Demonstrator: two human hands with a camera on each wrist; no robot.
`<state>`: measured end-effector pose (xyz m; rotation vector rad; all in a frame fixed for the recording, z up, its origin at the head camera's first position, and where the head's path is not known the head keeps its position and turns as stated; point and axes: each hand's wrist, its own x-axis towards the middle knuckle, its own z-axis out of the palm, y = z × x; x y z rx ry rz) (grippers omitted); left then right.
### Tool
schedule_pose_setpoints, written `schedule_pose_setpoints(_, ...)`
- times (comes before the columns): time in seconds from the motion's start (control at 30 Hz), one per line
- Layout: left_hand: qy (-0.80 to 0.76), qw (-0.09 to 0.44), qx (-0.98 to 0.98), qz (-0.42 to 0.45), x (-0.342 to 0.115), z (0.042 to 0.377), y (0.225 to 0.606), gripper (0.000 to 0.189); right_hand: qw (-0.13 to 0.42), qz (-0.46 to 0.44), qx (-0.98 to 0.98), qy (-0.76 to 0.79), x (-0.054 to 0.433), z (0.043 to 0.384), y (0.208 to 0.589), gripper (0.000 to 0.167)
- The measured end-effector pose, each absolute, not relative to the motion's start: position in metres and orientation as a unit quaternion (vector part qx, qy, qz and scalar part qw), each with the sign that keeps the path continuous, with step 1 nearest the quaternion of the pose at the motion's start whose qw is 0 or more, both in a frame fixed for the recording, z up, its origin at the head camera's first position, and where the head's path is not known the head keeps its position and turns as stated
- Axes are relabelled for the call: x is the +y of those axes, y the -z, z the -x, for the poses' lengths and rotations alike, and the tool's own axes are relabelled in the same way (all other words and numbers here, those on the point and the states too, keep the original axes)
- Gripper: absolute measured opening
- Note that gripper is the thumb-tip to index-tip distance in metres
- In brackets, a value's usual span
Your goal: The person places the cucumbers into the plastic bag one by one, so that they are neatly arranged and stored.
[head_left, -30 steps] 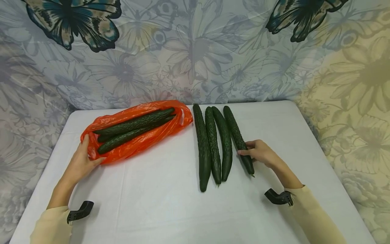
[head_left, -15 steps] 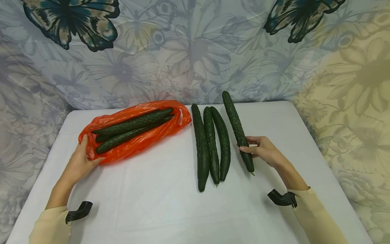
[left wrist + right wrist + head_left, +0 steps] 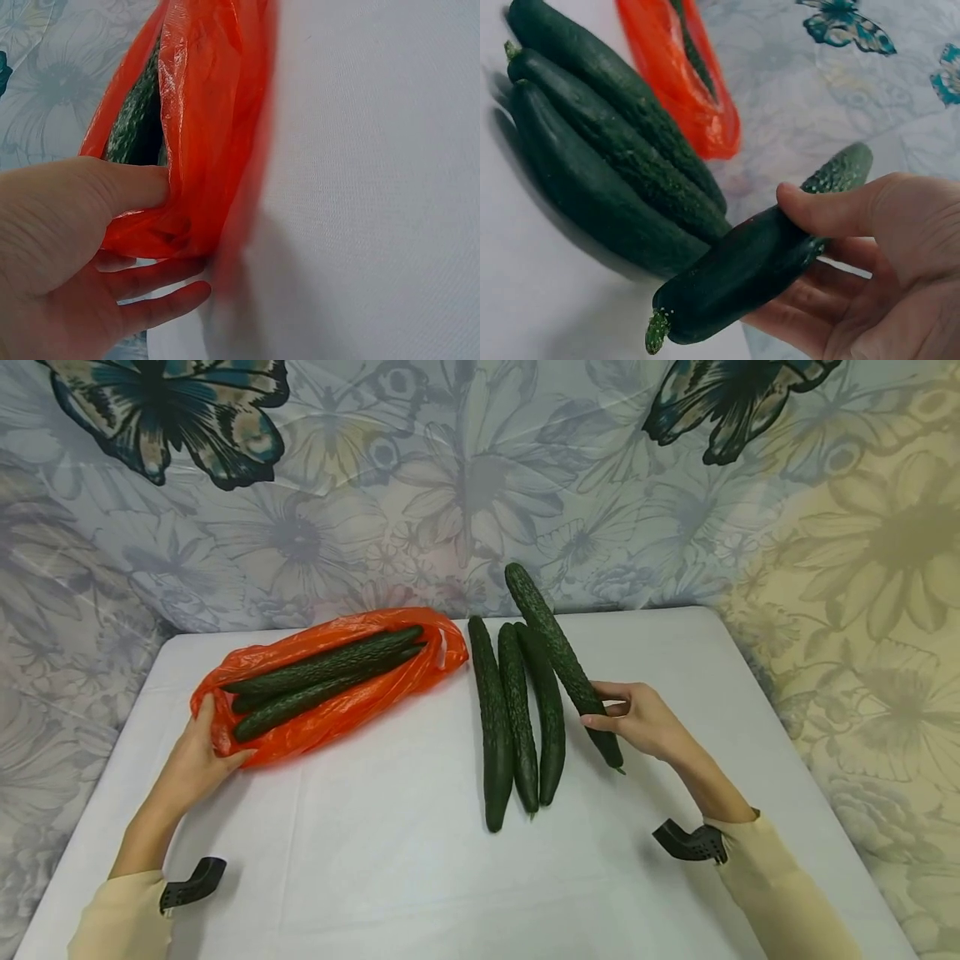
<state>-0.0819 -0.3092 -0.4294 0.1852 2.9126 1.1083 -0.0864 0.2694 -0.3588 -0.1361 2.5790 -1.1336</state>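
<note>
Right hand (image 3: 637,720) pinches a dark green cucumber (image 3: 558,647) near its stem end, thumb opposite fingers; the far end slants leftward, overlapping the rightmost of three loose cucumbers (image 3: 520,718) in head view, contact unclear. Those three lie side by side on white tablecloth (image 3: 375,852). Left hand (image 3: 197,760) grips the left end of an orange-red plastic bag (image 3: 360,703), other cucumbers showing in its opening.

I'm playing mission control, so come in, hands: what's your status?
Left hand gripping red plastic bag, cucumbers inside. Right hand holding one cucumber aloft, tilted. Maybe in the way: three cucumbers lying between it and bag.
</note>
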Motion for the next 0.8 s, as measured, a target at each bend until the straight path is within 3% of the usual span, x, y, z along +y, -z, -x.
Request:
schedule_pose_setpoints(0.23, -0.36, -0.009, 0.93, -0.072, -0.311, 0.081, 0.431, 0.106, 0.131, 0.082, 0.915, 0.373, 0.259, 0.093, 0.355, 0.063)
schedule_pose_setpoints(0.53, -0.366, 0.019, 0.929, -0.06, -0.308, 0.083, 0.429, 0.119, -0.024, 0.191, 0.93, 0.313, 0.237, 0.107, 0.355, 0.052)
schedule_pose_setpoints(0.8, -0.36, 0.022, 0.931, -0.056, -0.313, 0.082, 0.426, 0.121, -0.056, 0.228, 0.932, 0.275, 0.214, 0.117, 0.355, 0.05)
